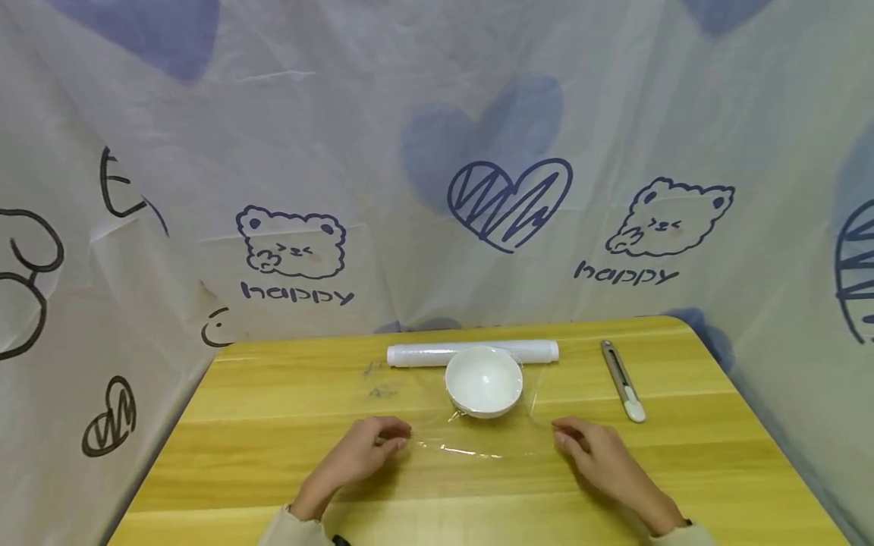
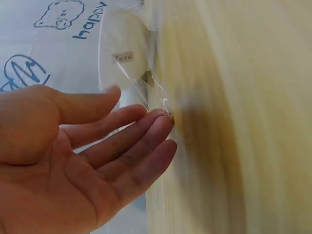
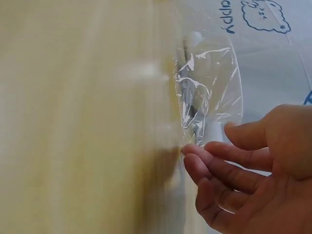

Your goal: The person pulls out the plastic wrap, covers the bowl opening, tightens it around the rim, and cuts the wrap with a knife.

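Note:
A white bowl [image 1: 483, 379] stands near the middle of the table, with clear plastic wrap [image 1: 471, 453] about it and spreading toward the person. My left hand [image 1: 358, 455] is at the wrap's near left corner. In the left wrist view its fingertips [image 2: 163, 124] touch the film, while the thumb stays apart from them. At the near right corner is my right hand [image 1: 604, 459]; the right wrist view shows loosely bent fingers [image 3: 197, 165] against the creased film [image 3: 204, 87], thumb apart. Whether the film passes over or under the bowl cannot be told.
Behind the bowl lies a white roll of plastic wrap [image 1: 423, 355]. A grey utility knife [image 1: 623, 383] with a white end rests to the right on the wooden table [image 1: 225, 455]. Printed cloth [image 1: 382, 152] hangs around the back and sides.

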Motion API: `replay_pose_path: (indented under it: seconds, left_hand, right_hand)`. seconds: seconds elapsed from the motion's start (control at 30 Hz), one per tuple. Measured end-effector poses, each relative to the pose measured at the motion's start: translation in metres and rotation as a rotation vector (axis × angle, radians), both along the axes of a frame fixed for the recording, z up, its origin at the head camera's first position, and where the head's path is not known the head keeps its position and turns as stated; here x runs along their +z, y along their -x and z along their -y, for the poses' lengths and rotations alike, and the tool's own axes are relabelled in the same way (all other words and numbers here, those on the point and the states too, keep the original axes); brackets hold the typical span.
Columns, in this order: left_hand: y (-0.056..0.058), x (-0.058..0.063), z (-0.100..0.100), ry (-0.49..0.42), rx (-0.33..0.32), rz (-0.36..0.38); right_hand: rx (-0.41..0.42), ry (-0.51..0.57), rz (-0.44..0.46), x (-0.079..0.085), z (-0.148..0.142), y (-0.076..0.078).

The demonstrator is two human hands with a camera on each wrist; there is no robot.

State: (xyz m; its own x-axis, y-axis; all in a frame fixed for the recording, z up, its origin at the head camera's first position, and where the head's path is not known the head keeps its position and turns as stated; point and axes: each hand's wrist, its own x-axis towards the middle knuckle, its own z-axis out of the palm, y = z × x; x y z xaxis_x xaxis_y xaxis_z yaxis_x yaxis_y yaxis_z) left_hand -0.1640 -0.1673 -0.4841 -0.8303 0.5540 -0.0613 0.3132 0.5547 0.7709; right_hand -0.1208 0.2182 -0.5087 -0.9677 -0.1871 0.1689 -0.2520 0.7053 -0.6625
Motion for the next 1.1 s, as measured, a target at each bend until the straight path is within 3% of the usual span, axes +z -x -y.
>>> replay_pose_path:
  seconds: [0.23, 0.47, 0.7, 0.93, 1.1]
  left_hand:
    - [0.016, -0.002, -0.004, -0.165, 0.064, 0.116]
    - [0.030, -0.006, -0.007, -0.353, 0.095, 0.243]
    - [0.041, -0.011, -0.019, -0.398, 0.145, 0.300]
    - [0.049, -0.016, -0.034, -0.482, 0.240, 0.413]
    - [0.053, -0.023, -0.041, -0.557, 0.248, 0.459]
  right_hand:
    - [-0.066, 0.164, 0.124, 0.003, -0.001, 0.017]
    - [-0.041, 0.484, 0.317, 0.006, -0.002, 0.033]
    - [-0.038, 0.605, 0.386, 0.008, 0.004, 0.041]
    - [-0.038, 0.735, 0.477, 0.008, 0.016, 0.047]
    - [-0.032, 0.821, 0.519, 0.004, 0.025, 0.051]
